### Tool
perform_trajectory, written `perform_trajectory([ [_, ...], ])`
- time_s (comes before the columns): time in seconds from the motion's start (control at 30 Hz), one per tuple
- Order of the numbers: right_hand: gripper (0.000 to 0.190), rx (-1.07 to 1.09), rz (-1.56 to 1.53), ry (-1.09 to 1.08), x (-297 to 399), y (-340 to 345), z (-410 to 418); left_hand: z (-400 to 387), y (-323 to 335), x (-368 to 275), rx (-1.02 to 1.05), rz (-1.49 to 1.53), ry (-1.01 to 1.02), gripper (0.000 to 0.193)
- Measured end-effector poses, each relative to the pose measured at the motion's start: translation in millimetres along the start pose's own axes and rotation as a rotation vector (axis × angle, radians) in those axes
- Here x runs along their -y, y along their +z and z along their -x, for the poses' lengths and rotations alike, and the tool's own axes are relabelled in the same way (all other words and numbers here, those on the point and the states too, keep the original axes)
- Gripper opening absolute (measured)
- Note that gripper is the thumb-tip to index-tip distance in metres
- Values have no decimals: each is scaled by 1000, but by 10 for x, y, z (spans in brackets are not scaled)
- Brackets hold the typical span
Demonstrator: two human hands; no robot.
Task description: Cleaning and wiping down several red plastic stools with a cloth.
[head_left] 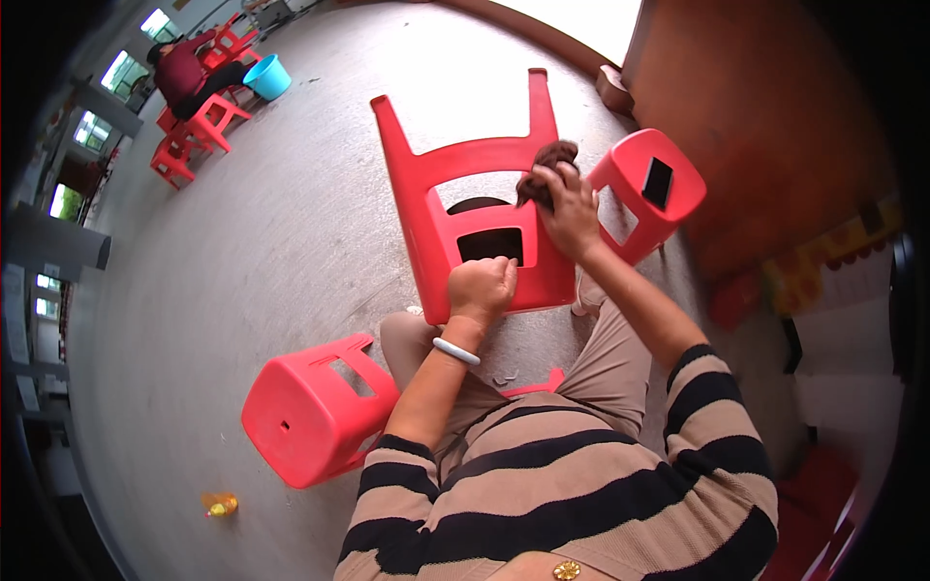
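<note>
Before me a red plastic stool (479, 156) is tipped over, its legs pointing away and its seat end towards my knees. My left hand (482, 289), with a pale bangle at the wrist, grips the stool at the near edge of its rectangular side opening. In my right hand (570, 214) a bunched dark brown cloth (556, 156) is pressed against the stool's right side, near the base of a leg. Through the stool's openings a dark round-edged thing (479, 206) shows; what it is I cannot tell.
A black phone (657, 183) lies on a red stool (621, 163) at right. Another red stool (290, 417) stands at left, with a bottle of yellow liquid (220, 504) beyond it. Far left, a person (180, 76) sits among red stools near a blue bucket (268, 78). A brown panel (726, 123) rises at right.
</note>
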State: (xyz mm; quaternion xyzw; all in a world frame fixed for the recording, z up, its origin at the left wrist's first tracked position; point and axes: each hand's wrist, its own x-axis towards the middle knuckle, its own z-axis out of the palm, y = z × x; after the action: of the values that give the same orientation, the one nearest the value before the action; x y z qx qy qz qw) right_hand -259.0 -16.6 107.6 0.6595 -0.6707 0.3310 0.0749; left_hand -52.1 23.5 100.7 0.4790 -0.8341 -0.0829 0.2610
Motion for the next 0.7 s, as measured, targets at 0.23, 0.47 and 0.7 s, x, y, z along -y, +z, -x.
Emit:
perform_trajectory([
  [0.23, 36, 1, 168, 72, -195, 338, -1094, -61, -6, -60, -18, 102, 17, 39],
  [0.47, 46, 10, 177, -233, 258, 437, -880, -52, -38, -42, 11, 49, 37, 45],
  [0.7, 44, 142, 41, -518, 1108, 688, -966, -40, -20, 1, -25, 70, 9, 51],
])
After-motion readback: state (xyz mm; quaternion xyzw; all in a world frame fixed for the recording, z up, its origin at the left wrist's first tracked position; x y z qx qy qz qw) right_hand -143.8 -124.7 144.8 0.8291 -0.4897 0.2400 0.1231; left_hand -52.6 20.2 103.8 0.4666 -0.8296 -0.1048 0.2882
